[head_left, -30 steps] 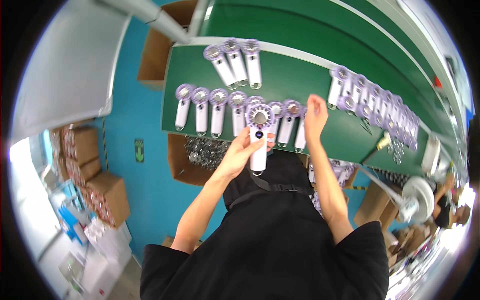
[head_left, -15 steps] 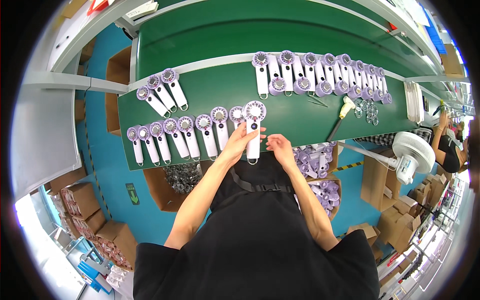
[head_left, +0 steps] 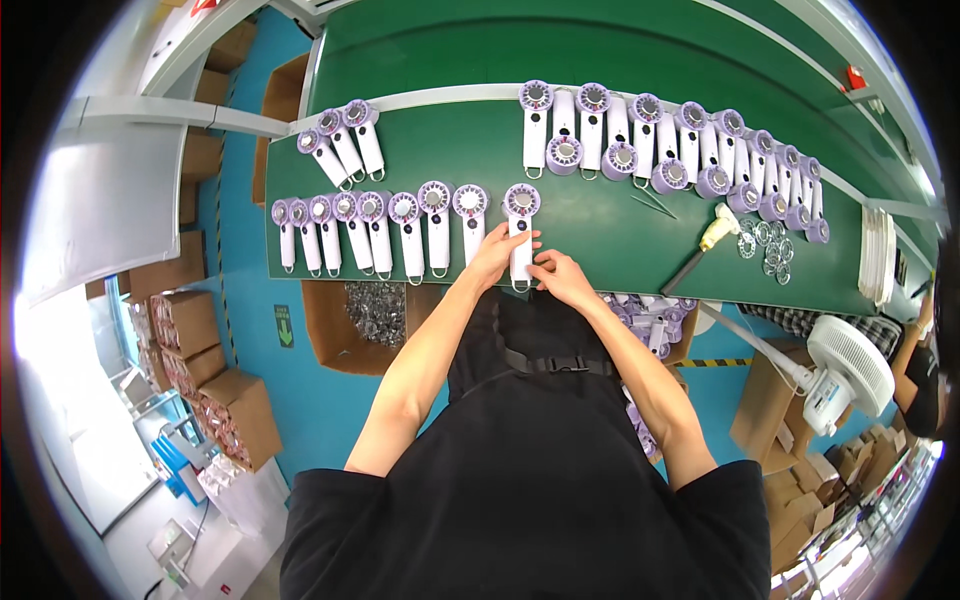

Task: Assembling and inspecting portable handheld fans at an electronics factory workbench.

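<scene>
Between the thumb and fingers of the left hand [head_left: 491, 255], pinched by its white handle a little below the head: a handheld fan [head_left: 521, 258]. Held with the round purple head [head_left: 521, 199] pointing away from the body and the wire loop [head_left: 520, 288] toward it, at the near edge of the green table [head_left: 600, 240]. Cannot tell whether resting on the surface or lifted clear. At the right of the lower handle, bent fingers of the right hand [head_left: 563, 279], with tips close to its edge; cannot tell whether pinching or only just beside it.

Looks light enough for one hand and stiff throughout, probably hard plastic. Likely somewhat slippery along the smooth handle, perhaps top-heavy. Most fragile, judging by looks, around the slotted face of the head. Best gripped around the middle of the handle, with no squeezing of the head and no lifting by the thin loop.

Farther out, to the left, in a row: similar fans [head_left: 412, 237]; beyond those, three more fans [head_left: 347, 155]. To the right, a long double row of fans [head_left: 643, 150], heads alternately far and near; closer in, tweezers [head_left: 655, 206], a dark-handled tool [head_left: 692, 263] and clear rings [head_left: 785, 247]. Below the edge, at left, an open carton [head_left: 325, 330] of clear parts.
</scene>
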The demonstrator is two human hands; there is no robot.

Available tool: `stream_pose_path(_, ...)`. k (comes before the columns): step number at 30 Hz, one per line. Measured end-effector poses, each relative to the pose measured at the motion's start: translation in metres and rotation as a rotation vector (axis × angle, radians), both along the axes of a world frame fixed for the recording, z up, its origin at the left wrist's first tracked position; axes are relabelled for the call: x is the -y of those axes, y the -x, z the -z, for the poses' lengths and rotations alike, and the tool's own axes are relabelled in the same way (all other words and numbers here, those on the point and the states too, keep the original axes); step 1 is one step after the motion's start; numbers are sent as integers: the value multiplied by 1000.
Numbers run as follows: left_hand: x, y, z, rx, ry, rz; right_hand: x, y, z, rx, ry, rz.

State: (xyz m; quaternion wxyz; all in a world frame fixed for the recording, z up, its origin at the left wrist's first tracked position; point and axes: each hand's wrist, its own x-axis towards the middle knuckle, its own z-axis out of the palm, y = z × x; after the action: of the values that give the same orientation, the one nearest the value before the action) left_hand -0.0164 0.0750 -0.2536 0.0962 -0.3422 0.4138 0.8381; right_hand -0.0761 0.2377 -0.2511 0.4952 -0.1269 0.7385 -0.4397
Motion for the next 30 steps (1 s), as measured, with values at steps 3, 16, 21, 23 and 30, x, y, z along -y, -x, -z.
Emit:
stream_pose_path(3, -3, 4, 5, 22, 30, -49, 15, 3, 0, -14, 20, -75)
stream_pose_path(16, -9, -12, -19, 164, 1270, 121, 41, 38, -2, -423, -121, -537)
stream_pose_path(21, 31, 19, -45, -56, 1364, -56, 39, 142, -53, -659, -28, -130)
stream_pose_path(23, 47, 41, -47, -24, 1358, 13, 44, 180, -46, -1008, -1, -259)
stream_pose_path(30, 71, 144, -9, 138, 1137, 325, 79, 246, -10, -1381, 142, -929)
